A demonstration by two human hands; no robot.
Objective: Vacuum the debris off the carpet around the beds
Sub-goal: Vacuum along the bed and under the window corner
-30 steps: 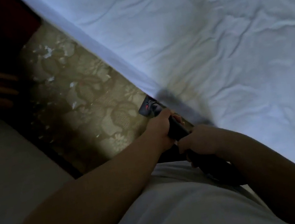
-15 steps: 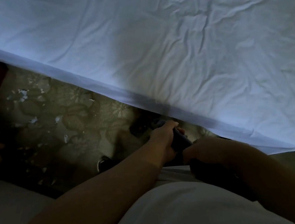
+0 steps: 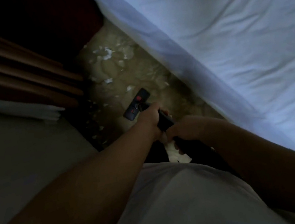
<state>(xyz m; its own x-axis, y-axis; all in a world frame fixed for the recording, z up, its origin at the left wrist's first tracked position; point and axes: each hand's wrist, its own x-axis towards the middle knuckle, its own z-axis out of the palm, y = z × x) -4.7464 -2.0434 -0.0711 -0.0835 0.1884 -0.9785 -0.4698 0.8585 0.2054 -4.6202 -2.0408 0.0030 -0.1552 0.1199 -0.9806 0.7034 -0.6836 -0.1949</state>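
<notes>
Ahead of my left hand (image 3: pixel 150 118) and right hand (image 3: pixel 186 129), both gripping the stiff vacuum wand (image 3: pixel 164 122), its floor head (image 3: pixel 136 104) should glide easily.

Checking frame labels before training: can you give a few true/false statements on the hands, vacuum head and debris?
1. Both the left hand and the right hand grip the vacuum wand. True.
2. The vacuum head rests on top of the white sheet. False: it sits on the carpet, beside the bed.
3. White scraps lie on the carpet beyond the vacuum head. True.
4. The white-sheeted bed is on the person's left. False: it is on the right.
</notes>
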